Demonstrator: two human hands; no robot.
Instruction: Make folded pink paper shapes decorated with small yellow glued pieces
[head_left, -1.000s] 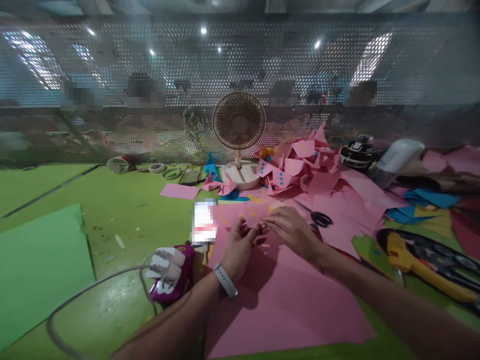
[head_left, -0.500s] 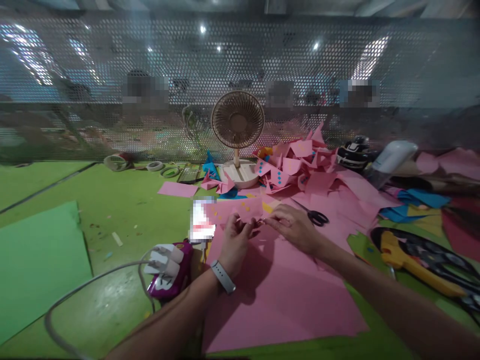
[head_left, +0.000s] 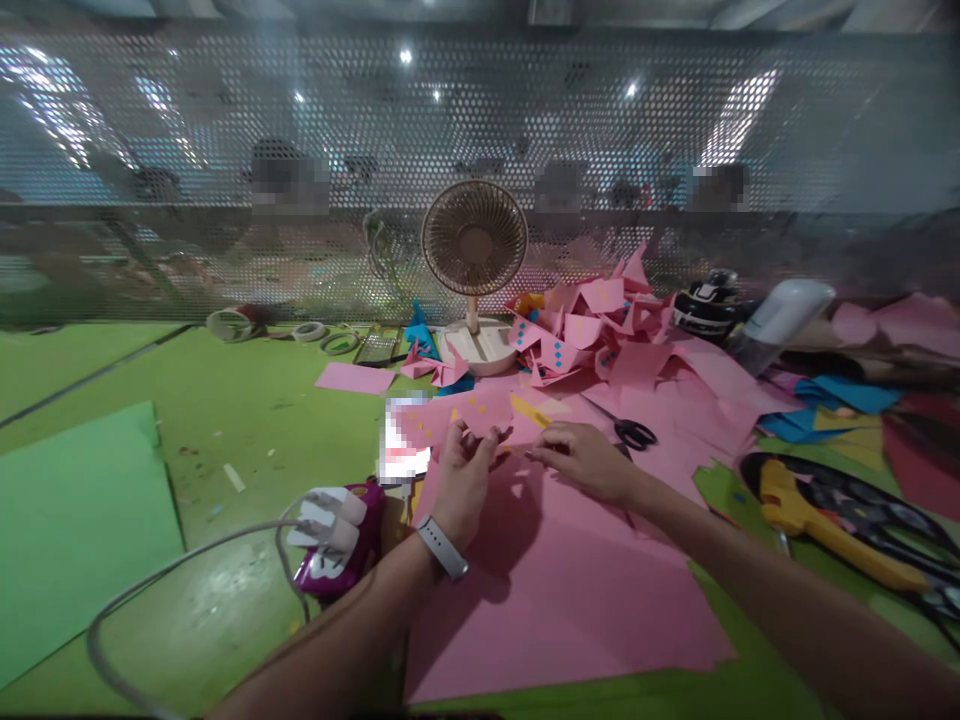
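Note:
My left hand [head_left: 465,478], with a pale band on its wrist, is closed on a pink paper strip [head_left: 491,408] dotted with small yellow pieces. The strip's left end overlaps a lit phone [head_left: 396,440] whose screen is blurred out. Just to the right, the fingertips of my right hand [head_left: 585,460] are pinched together; what they hold, if anything, is too small to make out. Both hands are above a large pink sheet [head_left: 570,610]. A narrow yellow paper strip [head_left: 529,411] lies behind them, and black-handled scissors [head_left: 634,432] rest beyond my right hand.
A fan [head_left: 475,240] stands at the back, beside a heap of folded pink paper [head_left: 592,320]. Left are a purple power block with white plugs [head_left: 330,535], a trailing cable [head_left: 150,585] and a green sheet [head_left: 82,530]. A yellow glue gun [head_left: 832,530] lies right.
My hands have drawn slightly apart; my right fingertips were close to the left ones and are now a little to the right. The pink strip has shifted and tilted left.

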